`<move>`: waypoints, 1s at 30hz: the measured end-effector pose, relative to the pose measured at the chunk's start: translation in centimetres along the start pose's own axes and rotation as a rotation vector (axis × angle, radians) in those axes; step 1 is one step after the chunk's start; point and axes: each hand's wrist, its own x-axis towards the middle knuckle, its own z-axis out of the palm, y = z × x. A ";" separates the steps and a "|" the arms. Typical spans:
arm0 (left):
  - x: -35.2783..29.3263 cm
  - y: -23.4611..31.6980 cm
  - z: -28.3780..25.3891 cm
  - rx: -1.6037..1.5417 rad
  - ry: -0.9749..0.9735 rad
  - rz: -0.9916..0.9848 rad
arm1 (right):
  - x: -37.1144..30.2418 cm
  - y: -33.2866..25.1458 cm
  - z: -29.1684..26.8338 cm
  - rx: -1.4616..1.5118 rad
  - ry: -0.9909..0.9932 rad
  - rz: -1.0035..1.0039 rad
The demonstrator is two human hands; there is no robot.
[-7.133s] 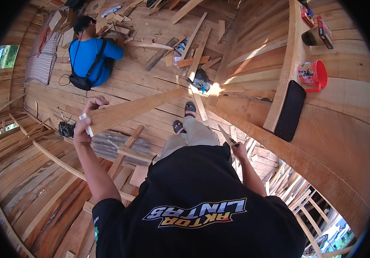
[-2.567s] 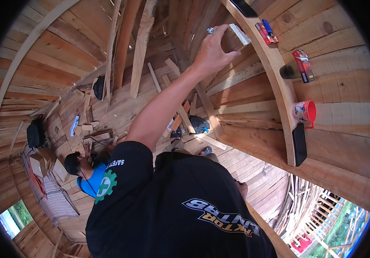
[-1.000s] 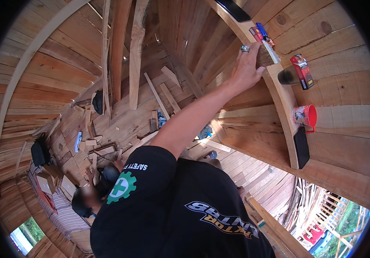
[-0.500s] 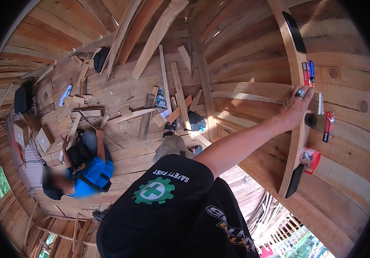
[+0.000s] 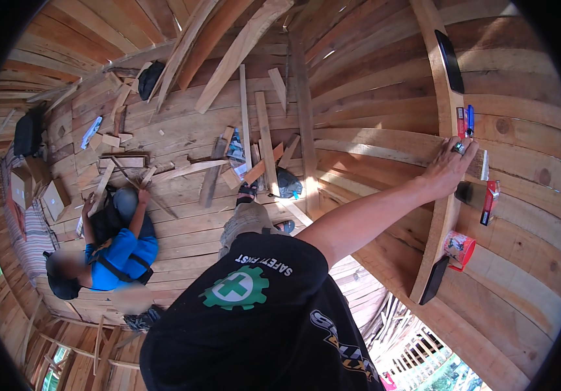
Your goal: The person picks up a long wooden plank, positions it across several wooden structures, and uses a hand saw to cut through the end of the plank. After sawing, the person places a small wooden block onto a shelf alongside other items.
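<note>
My left hand (image 5: 453, 166) is on a long wooden beam (image 5: 438, 215) at the right, its fingers curled over the edge and a ring on one of them. My left arm stretches to it from a black sleeve (image 5: 241, 274) with a green cross emblem. Just above the fingers, red and blue small packages (image 5: 465, 121) rest on the beam. A pale wood end (image 5: 482, 164) shows beside the fingertips. Below the hand are a dark cup-like object (image 5: 464, 191), a red box (image 5: 489, 202) and a red patterned cup (image 5: 459, 250). My right hand is out of view.
A person in a blue shirt (image 5: 121, 260) sits on the plank floor at left, holding a thin wood strip. Wood offcuts (image 5: 212, 176), leaning boards (image 5: 244, 55), cardboard boxes (image 5: 54, 199) and a black bag (image 5: 28, 130) lie around. Flat black objects (image 5: 450, 62) lie along the beam.
The view has shifted a little, so the seated person and the floor items appear farther left. My left hand stays on the same beam.
</note>
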 end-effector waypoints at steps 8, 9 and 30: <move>0.2 -0.1 0.1 0.010 0.001 0.019 | 0.0 -0.3 -0.3 0.006 -0.007 -0.002; 0.2 -0.1 0.0 0.005 -0.003 0.019 | 0.0 -0.4 -0.4 0.008 -0.010 -0.004; 0.4 -0.4 0.0 0.019 -0.018 0.023 | -0.2 -0.9 -1.0 0.014 -0.026 -0.011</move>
